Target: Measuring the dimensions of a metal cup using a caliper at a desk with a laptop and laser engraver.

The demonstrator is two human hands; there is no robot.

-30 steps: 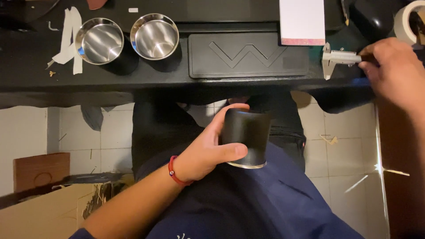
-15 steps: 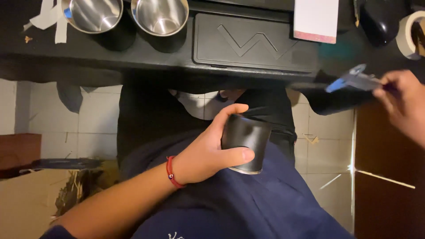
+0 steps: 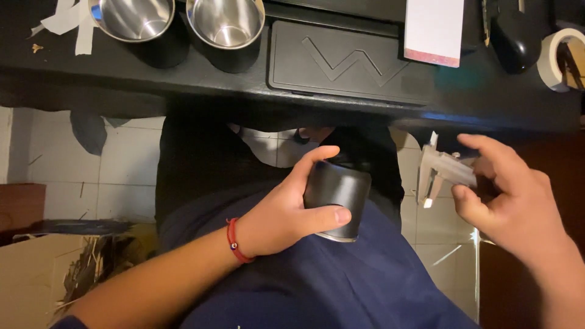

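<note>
My left hand (image 3: pixel 286 210) grips a black cup (image 3: pixel 338 198) over my lap, thumb across its side and fingers curled over its rim. The cup's metal base edge shows below my thumb. To its right, my right hand (image 3: pixel 512 195) holds a metal vernier caliper (image 3: pixel 442 170), jaws pointing down and left, a short gap away from the cup. A red bracelet (image 3: pixel 234 240) circles my left wrist.
A black desk (image 3: pixel 244 85) runs along the top. On it stand two shiny steel cups (image 3: pixel 131 17) (image 3: pixel 226 21), a black moulded tray (image 3: pixel 341 61), a white notepad (image 3: pixel 434 30), a dark mouse (image 3: pixel 515 36) and a tape roll (image 3: pixel 557 58). White tiled floor lies below.
My right hand has carried the caliper off the desk edge down and left, close to the cup. My left hand has kept holding the cup, barely moving.
</note>
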